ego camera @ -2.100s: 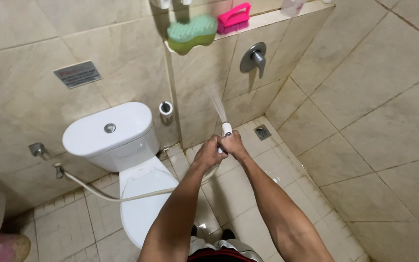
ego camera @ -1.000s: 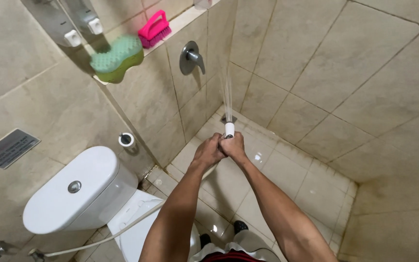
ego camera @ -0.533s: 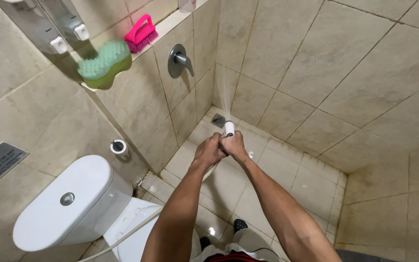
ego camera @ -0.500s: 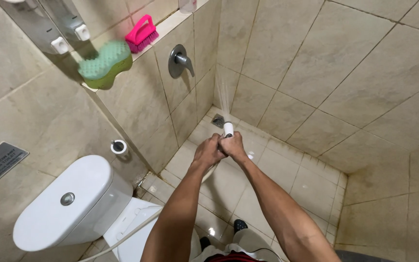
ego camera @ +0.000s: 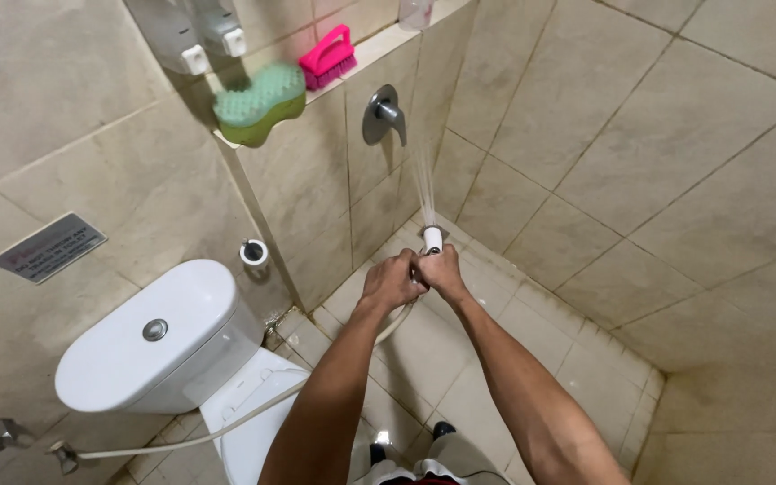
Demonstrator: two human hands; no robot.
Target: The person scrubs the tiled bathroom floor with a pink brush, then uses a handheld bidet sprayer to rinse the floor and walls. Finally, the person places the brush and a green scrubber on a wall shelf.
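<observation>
Hands clamped around a white spray nozzle [ego camera: 432, 240]: left hand [ego camera: 390, 280] and right hand [ego camera: 443, 269] wrapped shut on its grip, head poking above the fingers [ego camera: 406, 262], water [ego camera: 424, 184] jetting upward. Likely light, rigid, wet-slick; best gripped low, where the hose [ego camera: 226, 427] trails below the knuckles.

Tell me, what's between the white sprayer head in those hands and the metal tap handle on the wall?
In the head view, only a thin water spray rises from the sprayer head toward the tap handle. Otherwise that stretch shows just beige wall tile.
</observation>
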